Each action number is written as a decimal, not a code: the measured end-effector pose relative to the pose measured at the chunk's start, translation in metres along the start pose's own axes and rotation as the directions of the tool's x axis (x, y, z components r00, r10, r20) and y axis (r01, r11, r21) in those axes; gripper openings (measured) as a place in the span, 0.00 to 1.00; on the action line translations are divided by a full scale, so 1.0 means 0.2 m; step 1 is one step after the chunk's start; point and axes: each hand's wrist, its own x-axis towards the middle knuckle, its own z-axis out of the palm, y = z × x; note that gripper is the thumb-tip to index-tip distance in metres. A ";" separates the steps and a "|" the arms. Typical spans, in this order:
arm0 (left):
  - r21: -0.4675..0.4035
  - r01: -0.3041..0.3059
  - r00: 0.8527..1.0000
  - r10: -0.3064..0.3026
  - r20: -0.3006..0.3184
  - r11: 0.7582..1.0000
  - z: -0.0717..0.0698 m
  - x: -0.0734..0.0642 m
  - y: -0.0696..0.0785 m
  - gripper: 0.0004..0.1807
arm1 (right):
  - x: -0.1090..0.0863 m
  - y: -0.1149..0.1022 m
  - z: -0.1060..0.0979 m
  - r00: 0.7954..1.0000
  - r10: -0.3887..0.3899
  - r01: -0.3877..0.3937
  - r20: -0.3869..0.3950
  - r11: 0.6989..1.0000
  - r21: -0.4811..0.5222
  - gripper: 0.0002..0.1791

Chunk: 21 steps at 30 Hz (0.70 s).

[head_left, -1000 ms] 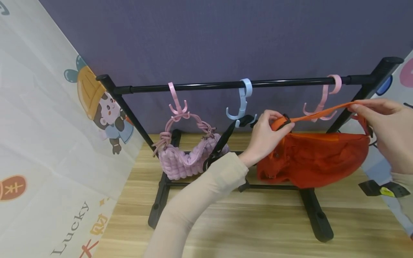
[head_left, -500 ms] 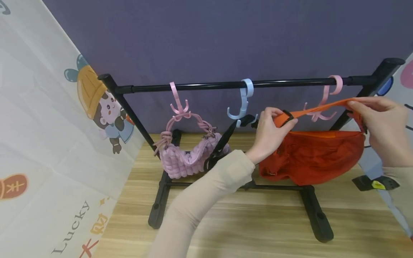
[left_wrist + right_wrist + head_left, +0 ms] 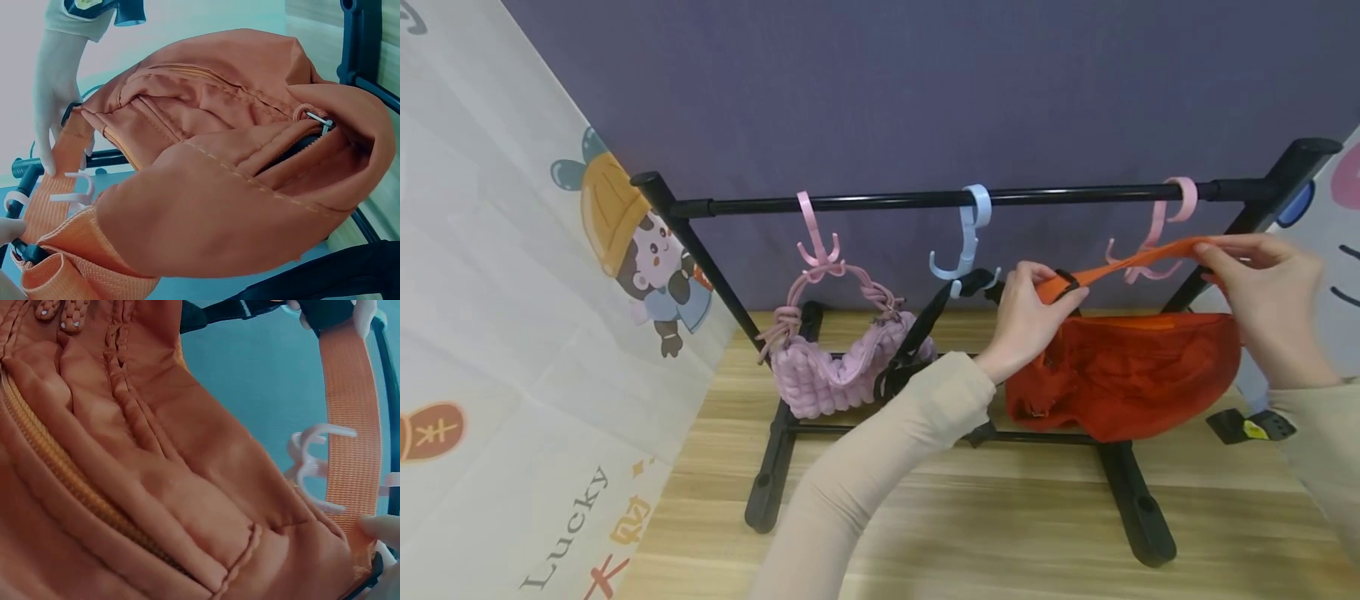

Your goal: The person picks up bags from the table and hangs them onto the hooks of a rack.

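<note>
An orange-red waist bag (image 3: 1150, 379) hangs below its orange strap (image 3: 1131, 261), which both hands hold up. My left hand (image 3: 1026, 321) pinches the strap near its black buckle (image 3: 1066, 286). On the other side, my right hand (image 3: 1270, 292) pinches the strap between thumb and fingers. The stretch between the hands crosses in front of a pink hook (image 3: 1156, 225) on the rail. In the right wrist view the prongs of that hook (image 3: 312, 465) overlap the strap (image 3: 353, 425); whether they touch, I cannot tell. The bag's zip pull (image 3: 325, 125) shows in the left wrist view.
A black rack's rail (image 3: 887, 199) carries the hooks. A lilac quilted bag (image 3: 820, 379) hangs from the left pink hook (image 3: 811, 233). Black straps (image 3: 925, 321) hang from the blue hook (image 3: 966, 242), close to my left forearm. The rack's feet (image 3: 1138, 504) stand on a wood-patterned surface.
My right hand has shifted slightly left, and the bag's right end has moved left with it. The strap rose a little, then came down. Both hands keep their grip.
</note>
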 end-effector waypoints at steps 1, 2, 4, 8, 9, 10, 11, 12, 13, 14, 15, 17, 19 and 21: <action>0.003 0.002 1.000 -0.002 0.002 1.000 0.00 0.00 0.00 0.18 | 0.00 0.01 0.00 1.000 -0.006 0.006 0.000 1.000 -0.010 0.22; 0.004 0.004 1.000 -0.004 0.005 1.000 0.00 0.00 -0.01 0.18 | 0.00 0.02 0.00 1.000 -0.010 0.010 0.001 1.000 -0.015 0.22; 0.006 0.012 1.000 -0.012 0.011 1.000 0.01 0.00 -0.02 0.18 | 0.00 0.03 0.01 1.000 -0.015 0.015 0.001 1.000 -0.022 0.21; 0.014 0.027 0.999 -0.028 0.017 1.000 0.01 0.00 -0.03 0.19 | -0.01 0.04 0.01 1.000 -0.013 0.014 0.011 0.999 -0.045 0.21; 0.014 0.028 0.999 -0.028 0.018 1.000 0.01 0.00 -0.03 0.19 | -0.01 0.04 0.01 1.000 -0.017 0.018 0.012 0.998 -0.062 0.21; 0.015 0.026 0.999 -0.027 0.019 1.000 0.02 0.00 -0.03 0.19 | -0.02 0.04 0.01 1.000 -0.025 0.026 0.013 0.997 -0.066 0.21; 0.019 0.025 1.000 -0.025 0.019 1.000 0.02 0.00 -0.04 0.19 | -0.02 0.04 0.01 0.999 -0.029 0.030 0.015 0.997 -0.068 0.20; 0.021 0.022 1.000 -0.022 0.019 1.000 0.02 0.00 -0.04 0.19 | -0.02 0.04 0.02 0.999 -0.030 0.030 0.015 0.998 -0.060 0.19; 0.025 0.019 1.000 -0.020 0.019 1.000 0.02 0.00 -0.04 0.19 | -0.02 0.05 0.01 0.999 -0.033 0.033 0.016 0.997 -0.063 0.20; 0.029 0.016 1.000 -0.016 0.020 0.999 0.02 0.00 -0.05 0.19 | -0.02 0.05 0.01 0.999 -0.037 0.037 0.016 0.998 -0.056 0.18; 0.033 0.013 1.000 -0.014 0.020 0.999 0.03 0.00 -0.05 0.19 | -0.02 0.05 0.01 0.999 -0.035 0.036 0.016 0.997 -0.062 0.18; 0.044 0.011 1.000 -0.012 0.020 0.999 0.03 0.00 -0.06 0.19 | -0.02 0.06 0.01 0.999 -0.025 0.026 0.021 0.998 -0.055 0.17; 0.049 0.015 1.000 -0.016 0.023 0.999 0.03 0.00 -0.06 0.19 | -0.03 0.06 0.01 1.000 -0.013 0.015 0.026 0.997 -0.077 0.18; 0.053 0.022 0.999 -0.024 0.029 0.998 0.03 0.00 -0.06 0.19 | -0.03 0.06 0.01 0.999 -0.004 0.006 0.034 0.996 -0.084 0.19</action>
